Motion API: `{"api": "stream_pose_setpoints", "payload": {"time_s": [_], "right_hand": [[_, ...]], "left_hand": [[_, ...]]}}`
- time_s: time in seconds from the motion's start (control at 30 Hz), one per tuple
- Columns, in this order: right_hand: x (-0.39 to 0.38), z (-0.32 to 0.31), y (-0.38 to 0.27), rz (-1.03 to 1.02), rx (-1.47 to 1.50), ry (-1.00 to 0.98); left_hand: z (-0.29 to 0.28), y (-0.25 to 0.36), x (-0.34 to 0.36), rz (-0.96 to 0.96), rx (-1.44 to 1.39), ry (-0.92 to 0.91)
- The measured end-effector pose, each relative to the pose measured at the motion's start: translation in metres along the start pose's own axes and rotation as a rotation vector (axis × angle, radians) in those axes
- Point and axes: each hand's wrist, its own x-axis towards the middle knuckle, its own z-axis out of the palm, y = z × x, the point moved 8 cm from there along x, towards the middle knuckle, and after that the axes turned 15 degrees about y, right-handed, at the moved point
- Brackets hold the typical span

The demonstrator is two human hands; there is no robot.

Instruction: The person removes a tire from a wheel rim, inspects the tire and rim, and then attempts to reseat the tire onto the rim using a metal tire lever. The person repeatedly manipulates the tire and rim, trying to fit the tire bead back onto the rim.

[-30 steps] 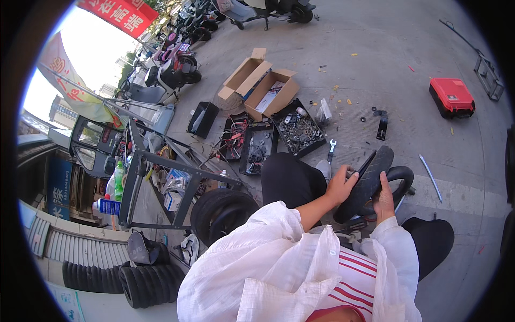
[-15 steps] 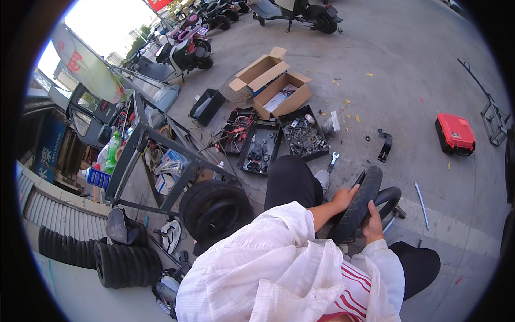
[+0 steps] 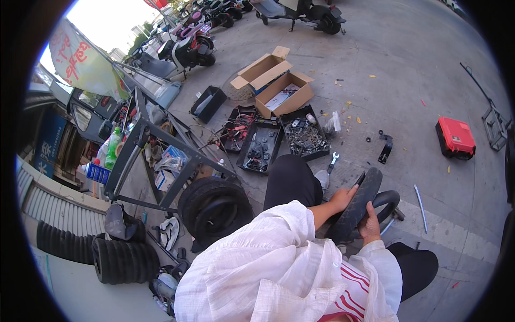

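Between my knees a black tyre stands on edge, its tread facing up. My left hand is closed on its left edge, fingers pointing forward. On the other side my right hand grips the tyre, thumb up against the tread. A black inner tube loops out to the right of the tyre, beside my right hand; how far it sits inside cannot be seen. Just past it on the ground lies a hammer-like tool, partly hidden by the tube.
An open-ended wrench and a metal bar lie on the concrete. Ahead are black parts trays and open cardboard boxes. A red case stands at right. Left are a metal frame and stacked tyres.
The inner tube's loop has dipped slightly beside the tyre. Both hands keep their grip in nearly the same place, and the view has shifted a little.
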Motion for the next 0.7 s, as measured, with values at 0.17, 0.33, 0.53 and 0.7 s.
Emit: {"api": "stream_pose_setpoints", "payload": {"time_s": [0.17,0.33,0.53,0.7], "right_hand": [[0.002,0.002,0.001,-0.022,0.013,-0.005],[0.003,-0.001,0.000,-0.031,-0.020,0.004],[-0.003,0.005,-0.001,-0.015,0.002,0.001],[-0.002,0.007,-0.003,-0.043,0.024,0.007]], "left_hand": [[-0.002,0.005,0.000,-0.005,0.016,-0.013],[0.000,0.007,-0.003,0.030,0.056,-0.003],[-0.012,0.016,-0.009,0.113,0.046,0.169],[-0.009,0.020,-0.006,0.109,0.066,0.076]]}}
